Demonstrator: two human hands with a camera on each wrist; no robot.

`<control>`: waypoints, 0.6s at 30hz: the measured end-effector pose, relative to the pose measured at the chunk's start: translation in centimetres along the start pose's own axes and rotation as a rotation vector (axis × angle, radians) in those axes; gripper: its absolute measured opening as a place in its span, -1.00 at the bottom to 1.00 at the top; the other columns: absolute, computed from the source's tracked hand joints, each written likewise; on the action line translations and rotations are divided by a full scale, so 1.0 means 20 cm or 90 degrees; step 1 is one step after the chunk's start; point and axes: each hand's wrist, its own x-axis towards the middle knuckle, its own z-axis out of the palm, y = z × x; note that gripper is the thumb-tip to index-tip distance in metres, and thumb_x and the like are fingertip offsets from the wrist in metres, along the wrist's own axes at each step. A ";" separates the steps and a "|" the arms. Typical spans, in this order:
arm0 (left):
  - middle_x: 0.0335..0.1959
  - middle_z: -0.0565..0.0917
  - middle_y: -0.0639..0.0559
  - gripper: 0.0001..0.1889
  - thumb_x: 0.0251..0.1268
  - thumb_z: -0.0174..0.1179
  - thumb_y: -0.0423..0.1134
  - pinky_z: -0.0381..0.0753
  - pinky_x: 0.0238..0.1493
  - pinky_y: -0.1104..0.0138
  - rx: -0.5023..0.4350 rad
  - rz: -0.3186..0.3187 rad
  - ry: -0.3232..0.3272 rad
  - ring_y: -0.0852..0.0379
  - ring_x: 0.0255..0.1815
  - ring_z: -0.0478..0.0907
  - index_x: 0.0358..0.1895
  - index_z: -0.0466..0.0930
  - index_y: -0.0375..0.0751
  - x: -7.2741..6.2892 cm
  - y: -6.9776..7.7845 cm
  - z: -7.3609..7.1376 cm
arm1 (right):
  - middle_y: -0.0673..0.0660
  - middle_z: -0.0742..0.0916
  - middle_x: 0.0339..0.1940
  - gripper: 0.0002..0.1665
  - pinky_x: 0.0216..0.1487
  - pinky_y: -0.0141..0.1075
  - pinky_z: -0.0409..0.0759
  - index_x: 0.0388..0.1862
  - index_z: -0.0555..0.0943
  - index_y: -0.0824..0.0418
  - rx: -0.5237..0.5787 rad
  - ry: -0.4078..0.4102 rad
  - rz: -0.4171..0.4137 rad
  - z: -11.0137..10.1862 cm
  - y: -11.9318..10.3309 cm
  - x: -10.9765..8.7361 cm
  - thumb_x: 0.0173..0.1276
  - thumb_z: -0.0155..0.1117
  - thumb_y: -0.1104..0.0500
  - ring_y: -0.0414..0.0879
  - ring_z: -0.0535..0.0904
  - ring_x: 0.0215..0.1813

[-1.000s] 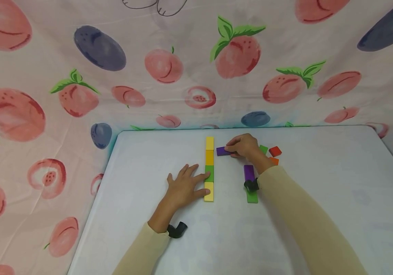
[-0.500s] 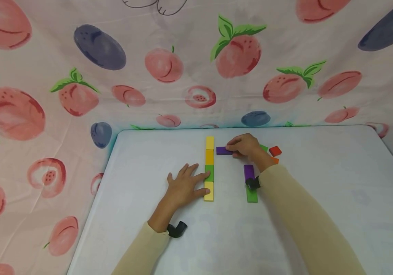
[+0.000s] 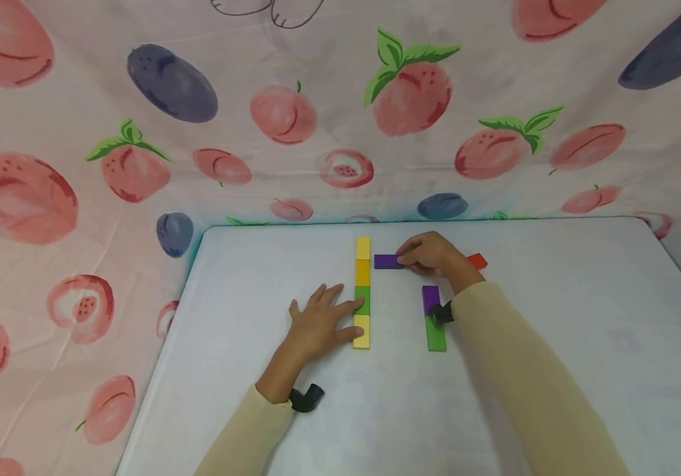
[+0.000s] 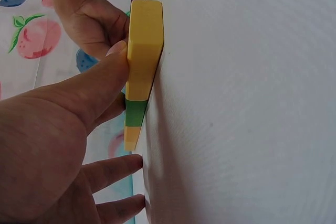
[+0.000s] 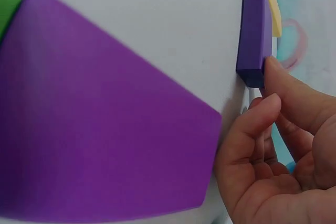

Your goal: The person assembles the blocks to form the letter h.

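At the centre of the head view, the left hand (image 3: 319, 327) lies with fingers spread, thumb and forefinger touching a column of yellow and green blocks (image 3: 363, 291) on the worktop (image 3: 245, 277). Just right of the column's upper part lies a purple block (image 3: 387, 262); the right hand (image 3: 432, 254), fingers loosely bent, touches its right end without pinching it.

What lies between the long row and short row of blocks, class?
Bare table separates the long row from the short row in the head view.
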 end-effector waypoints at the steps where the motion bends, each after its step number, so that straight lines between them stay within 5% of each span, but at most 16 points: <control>1: 0.64 0.21 0.03 -0.35 0.30 0.24 0.32 -0.08 0.35 -0.59 0.000 0.000 0.001 -0.21 0.68 0.01 0.46 0.39 0.46 0.00 0.00 0.00 | 0.11 0.70 -0.13 -0.68 -0.22 -0.37 0.59 0.10 0.71 0.19 -0.002 0.006 0.003 0.00 0.00 0.00 0.38 0.42 0.21 -0.11 0.53 -0.31; 18: 0.63 0.23 0.01 -0.36 0.29 0.25 0.33 -0.08 0.35 -0.60 -0.003 -0.004 0.004 -0.22 0.67 0.01 0.45 0.41 0.46 0.00 0.00 0.01 | 0.09 0.69 -0.22 -0.70 -0.24 -0.33 0.58 0.02 0.74 0.11 -0.056 0.043 0.029 0.02 0.00 0.05 0.34 0.48 0.10 -0.05 0.56 -0.27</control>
